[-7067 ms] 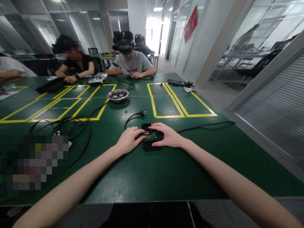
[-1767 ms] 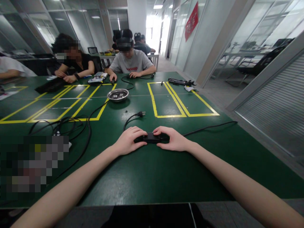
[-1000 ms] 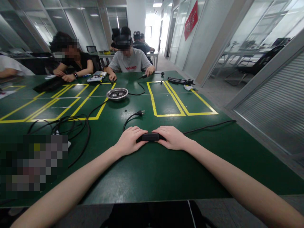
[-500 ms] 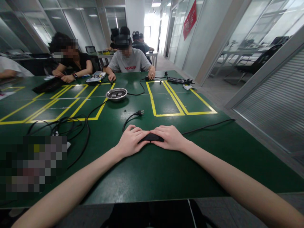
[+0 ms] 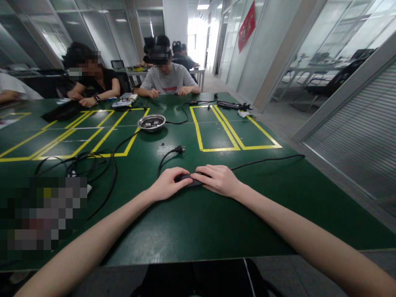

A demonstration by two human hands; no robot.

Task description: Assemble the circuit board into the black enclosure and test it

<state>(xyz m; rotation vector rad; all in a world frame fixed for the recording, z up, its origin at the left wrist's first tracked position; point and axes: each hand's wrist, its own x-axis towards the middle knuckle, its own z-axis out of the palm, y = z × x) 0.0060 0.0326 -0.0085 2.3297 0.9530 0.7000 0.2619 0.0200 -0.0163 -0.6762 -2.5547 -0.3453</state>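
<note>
A small black box [image 5: 186,179] lies on the green table [image 5: 192,222] in front of me, mostly covered by my hands. My left hand [image 5: 168,184] curls over its left end and my right hand [image 5: 216,180] presses on its top and right end. Both hands are closed on it, fingertips nearly meeting. One black cable leaves the box on the left and ends in a plug [image 5: 180,149]. Another cable [image 5: 266,160] runs off to the right.
A metal bowl [image 5: 152,122] with small parts stands farther back. A tangle of black cables [image 5: 83,163] lies at the left. Yellow tape outlines [image 5: 235,136] mark the table. Two people [image 5: 167,78] sit at the far side, working with their own hands. A black tool [image 5: 233,106] lies far right.
An open case with a circuit board showed earlier; now the box is closed. My hands have slid closer together over it. The person opposite has moved a cable and drawn both hands in.
</note>
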